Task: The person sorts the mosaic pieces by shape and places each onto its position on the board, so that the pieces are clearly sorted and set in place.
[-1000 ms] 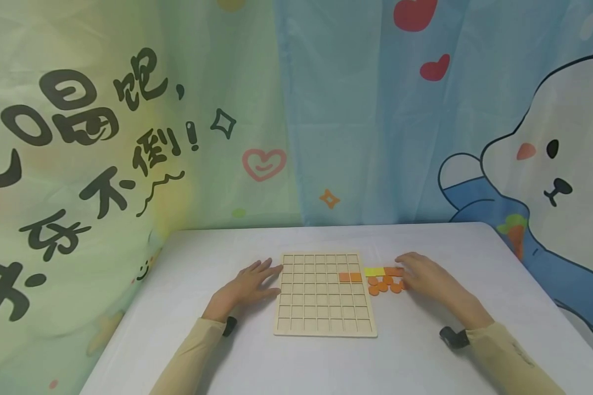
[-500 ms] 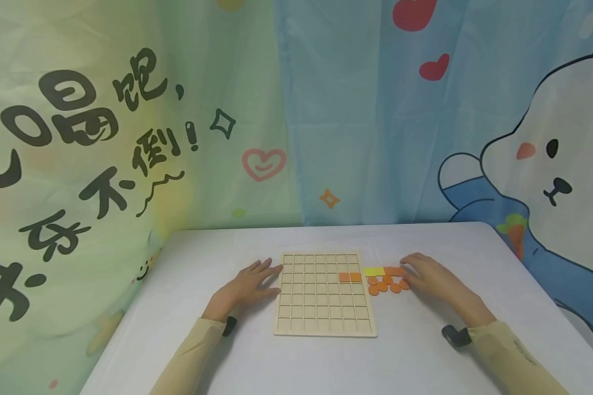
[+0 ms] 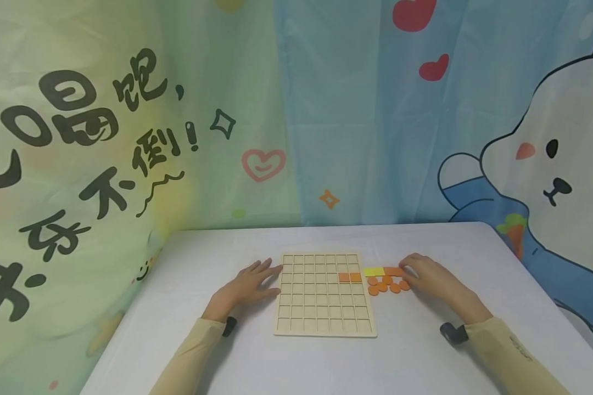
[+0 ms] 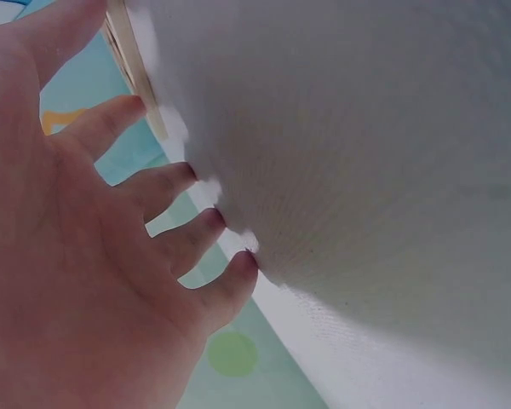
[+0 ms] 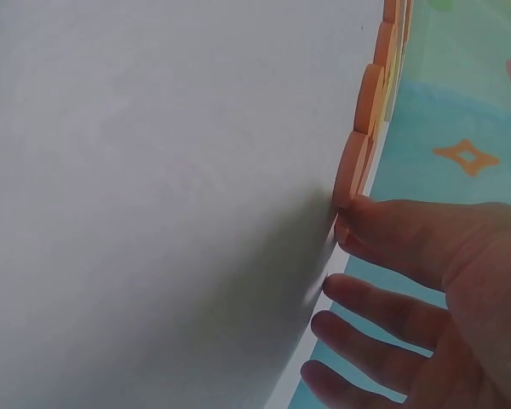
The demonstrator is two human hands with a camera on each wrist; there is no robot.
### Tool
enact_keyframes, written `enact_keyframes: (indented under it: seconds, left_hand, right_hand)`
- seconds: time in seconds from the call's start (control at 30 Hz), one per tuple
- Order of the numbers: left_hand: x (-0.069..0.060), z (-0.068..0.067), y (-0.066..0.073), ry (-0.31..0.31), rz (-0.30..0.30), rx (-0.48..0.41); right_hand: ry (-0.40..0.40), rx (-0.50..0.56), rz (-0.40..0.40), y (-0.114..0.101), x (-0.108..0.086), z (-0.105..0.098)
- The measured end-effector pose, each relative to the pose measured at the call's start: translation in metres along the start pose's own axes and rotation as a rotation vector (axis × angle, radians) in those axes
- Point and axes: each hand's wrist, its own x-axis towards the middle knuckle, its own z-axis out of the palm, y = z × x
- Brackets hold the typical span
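Observation:
My left hand lies spread on the table, its fingertips against the left edge of the pale wooden grid board. In the left wrist view the left hand holds nothing. Two orange square tiles sit side by side in the board's grid near its right edge. Right of the board, yellow tiles and orange tiles form a row. My right hand pinches the row's right end with thumb and index finger. In the right wrist view, an orange piece shows at the tips of the right hand, partly hidden.
Several orange discs lie in front of the tile row, close to the right thumb. A white table carries everything. Behind its far edge hangs a printed curtain.
My right hand has shifted slightly to the right, then a little back left, uncovering the rightmost disc. The left hand and the board have not moved.

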Motion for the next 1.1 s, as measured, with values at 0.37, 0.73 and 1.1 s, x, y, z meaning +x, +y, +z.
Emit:
enact_keyframes:
  seconds: [0.37,0.73,1.1]
  left_hand:
    - [-0.0001,0.0003,-0.0004,0.005,0.002,-0.002]
    - [-0.0013,-0.0012,0.0015,0.007,0.003,-0.005]
    - [-0.0012,-0.0013,0.0020,0.006,0.001,-0.008]
  right_hand:
    - [0.006,0.013,0.001,-0.0025,-0.0005,-0.0005]
    - [0.011,0.018,0.037,0.0003,0.0018,0.0010]
    - [0.012,0.015,0.030,-0.0014,0.0029,-0.0005]
